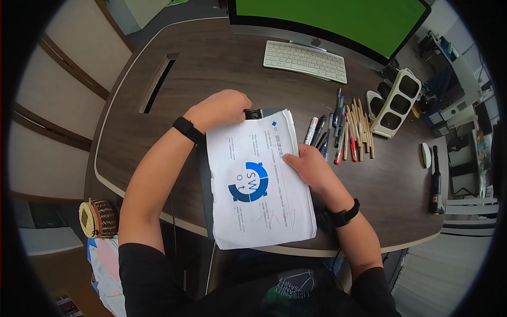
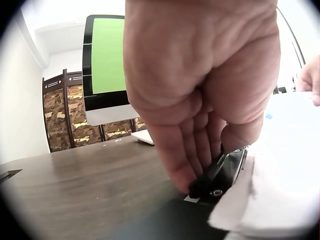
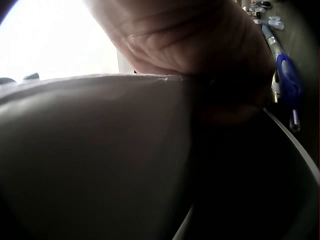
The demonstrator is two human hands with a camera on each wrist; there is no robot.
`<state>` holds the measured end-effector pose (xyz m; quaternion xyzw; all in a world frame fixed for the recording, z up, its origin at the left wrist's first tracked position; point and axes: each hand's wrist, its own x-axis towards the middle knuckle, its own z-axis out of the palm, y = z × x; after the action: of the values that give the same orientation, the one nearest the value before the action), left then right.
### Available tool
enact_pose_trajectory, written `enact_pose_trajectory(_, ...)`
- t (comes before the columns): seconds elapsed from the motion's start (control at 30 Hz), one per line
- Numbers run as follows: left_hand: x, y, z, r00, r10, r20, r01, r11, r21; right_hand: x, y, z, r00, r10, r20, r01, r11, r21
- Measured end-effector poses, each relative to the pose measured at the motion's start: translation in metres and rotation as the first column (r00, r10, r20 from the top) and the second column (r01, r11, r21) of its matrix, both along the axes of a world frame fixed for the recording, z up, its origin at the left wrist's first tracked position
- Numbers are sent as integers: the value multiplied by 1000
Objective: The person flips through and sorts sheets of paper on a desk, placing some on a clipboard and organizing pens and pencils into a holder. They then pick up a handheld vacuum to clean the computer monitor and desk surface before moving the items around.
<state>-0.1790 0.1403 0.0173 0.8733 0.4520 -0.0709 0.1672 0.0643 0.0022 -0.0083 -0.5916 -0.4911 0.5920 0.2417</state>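
A stack of white printed sheets (image 1: 222, 169), with a blue ring chart on top, lies over a dark grey clipboard (image 1: 206, 208). My left hand (image 1: 224, 110) is at the board's far end, its fingers and thumb pinching the black metal clip (image 1: 255, 114). In the left wrist view that clip (image 2: 227, 175) sits between the fingertips and thumb, beside the curled paper edge. My right hand (image 1: 311, 166) holds the right side of the stack, thumb on top and fingers beneath. The right wrist view shows this hand (image 3: 185, 45) at the paper's edge, its fingertips in shadow.
Several pens and pencils (image 1: 346, 132) lie right of the papers, near a cream organizer (image 1: 396, 103). A white keyboard (image 1: 305, 61) and a green-screened monitor (image 1: 338, 21) stand at the back. Farther right is a dark cylindrical object (image 1: 435, 182); a woven basket (image 1: 99, 217) sits at left.
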Motion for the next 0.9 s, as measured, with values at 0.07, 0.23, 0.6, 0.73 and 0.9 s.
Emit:
enact_pose_trajectory(0.07, -3, 3, -5, 999, -22, 47, 22, 1000, 0, -4, 11, -4, 997, -19, -70, 17, 999, -29)
enact_pose_trajectory(0.23, 2, 4, -9, 998, -28, 55, 30, 999, -21, -9, 23, -10, 999, -3, -50, -1, 996, -90)
enact_pose_trajectory(0.6, 6, -8, -4, 998, -4, 71, 3, 1000, 7, -11, 26, -10, 980, -58, -191, 29, 988, -153)
enact_pose_trajectory(0.73, 0, -12, -11, 994, -52, 101, 41, 993, 110, -12, 27, -23, 993, 34, -116, -37, 999, -23)
enact_pose_trajectory(0.9, -7, -34, -16, 975, 28, 222, -68, 982, 176, -4, -4, -8, 977, -70, 203, -25, 901, 434)
